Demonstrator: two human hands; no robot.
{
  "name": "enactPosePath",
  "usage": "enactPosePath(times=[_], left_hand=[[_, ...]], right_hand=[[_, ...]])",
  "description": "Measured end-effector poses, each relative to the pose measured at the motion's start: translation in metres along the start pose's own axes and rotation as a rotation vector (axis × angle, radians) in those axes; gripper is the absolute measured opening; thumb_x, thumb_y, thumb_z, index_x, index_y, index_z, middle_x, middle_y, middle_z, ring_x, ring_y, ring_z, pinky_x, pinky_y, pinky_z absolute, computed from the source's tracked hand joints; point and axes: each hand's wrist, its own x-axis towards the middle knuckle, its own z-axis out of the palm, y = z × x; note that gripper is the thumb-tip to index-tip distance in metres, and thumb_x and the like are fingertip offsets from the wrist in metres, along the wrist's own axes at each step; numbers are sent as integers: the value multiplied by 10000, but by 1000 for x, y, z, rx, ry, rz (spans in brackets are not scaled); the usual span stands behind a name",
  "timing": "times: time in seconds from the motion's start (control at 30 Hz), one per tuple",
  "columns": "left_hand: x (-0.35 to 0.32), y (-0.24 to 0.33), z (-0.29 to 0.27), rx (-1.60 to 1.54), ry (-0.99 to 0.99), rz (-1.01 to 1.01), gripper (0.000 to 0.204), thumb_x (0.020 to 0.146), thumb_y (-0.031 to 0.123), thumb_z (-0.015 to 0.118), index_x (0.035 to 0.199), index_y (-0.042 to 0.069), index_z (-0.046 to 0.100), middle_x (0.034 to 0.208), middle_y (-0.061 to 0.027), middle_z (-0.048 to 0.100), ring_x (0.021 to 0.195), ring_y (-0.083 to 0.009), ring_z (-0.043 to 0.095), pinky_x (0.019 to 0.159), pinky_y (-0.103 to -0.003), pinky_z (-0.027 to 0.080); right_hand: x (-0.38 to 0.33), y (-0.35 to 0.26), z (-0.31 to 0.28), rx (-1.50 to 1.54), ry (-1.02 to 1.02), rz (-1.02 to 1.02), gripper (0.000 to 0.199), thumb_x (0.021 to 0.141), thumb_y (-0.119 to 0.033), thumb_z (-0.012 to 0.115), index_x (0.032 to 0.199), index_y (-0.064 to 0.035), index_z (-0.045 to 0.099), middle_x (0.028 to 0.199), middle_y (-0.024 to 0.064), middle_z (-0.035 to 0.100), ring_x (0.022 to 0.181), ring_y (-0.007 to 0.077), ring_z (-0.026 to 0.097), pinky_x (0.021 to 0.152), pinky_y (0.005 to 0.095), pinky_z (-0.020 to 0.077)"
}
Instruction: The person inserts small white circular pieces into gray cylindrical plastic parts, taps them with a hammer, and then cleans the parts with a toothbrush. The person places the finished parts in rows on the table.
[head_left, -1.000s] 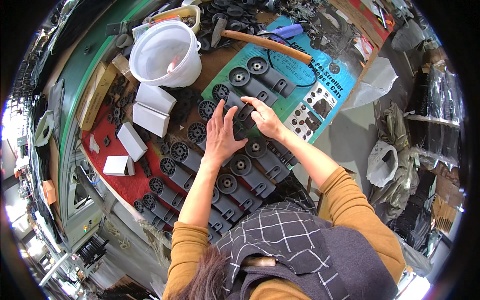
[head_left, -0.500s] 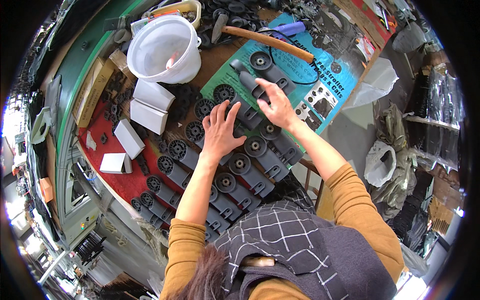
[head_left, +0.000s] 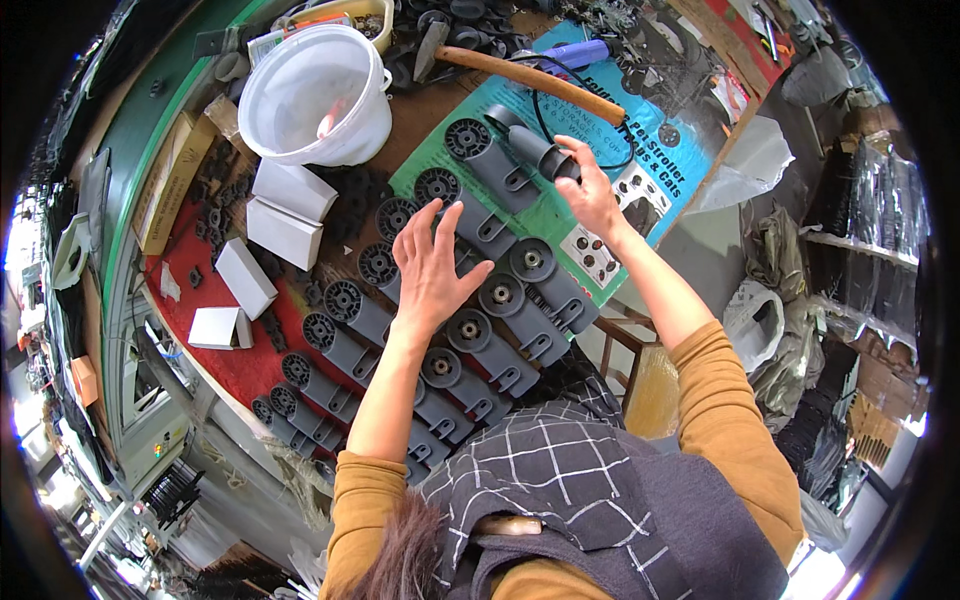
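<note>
Through the head view, the right hand (head_left: pixel 588 195) has thumb and fingers closed around one grey wheel housing (head_left: pixel 535 150), tilted over the printed sheet (head_left: pixel 695 150); the left hand (head_left: pixel 430 268) has its fingers spread over the laid-out housings (head_left: pixel 515 325), contact I cannot tell. I'd judge most pieces set in rows, the held one unfinished. The sheet shows bold dark lettering and pictures; I can't read the long cardboard box's (head_left: pixel 178 185) small print.
</note>
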Motion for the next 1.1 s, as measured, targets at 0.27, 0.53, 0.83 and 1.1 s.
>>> enactPosePath(times=[0.27,0.53,0.83,1.1], left_hand=[[-8,5,-4,-25,67,-17,801,711,296,790,1397,122,416,1416,-128,382,1310,-323,344,1083,-463,246],[-143,-5,-35,60,357,-383,584,754,249,751,1273,80,543,1325,-132,473,1230,-317,436,1041,-429,318],[-409,17,-57,298,427,-929,546,757,159,713,1262,65,529,1321,-167,448,1248,-345,406,1047,-463,315],[-462,12,-44,319,284,-1044,862,650,87,749,1418,165,366,1448,-161,285,1361,-368,268,1084,-525,253]], right_hand=[[28,53,-14,-360,7,57,392,875,-295,544,1140,-35,668,1058,223,627,1044,351,556,944,386,432],[-37,-30,4,-407,190,-209,281,875,-157,601,1127,-32,614,1027,163,588,1031,330,523,937,425,413],[-254,-153,225,-103,-851,-728,443,753,-223,725,1141,-58,591,1168,160,543,1122,329,495,965,437,404],[-333,-157,327,-394,-924,-1197,723,575,-404,832,1213,-190,567,1325,114,427,1207,300,400,849,409,413]])
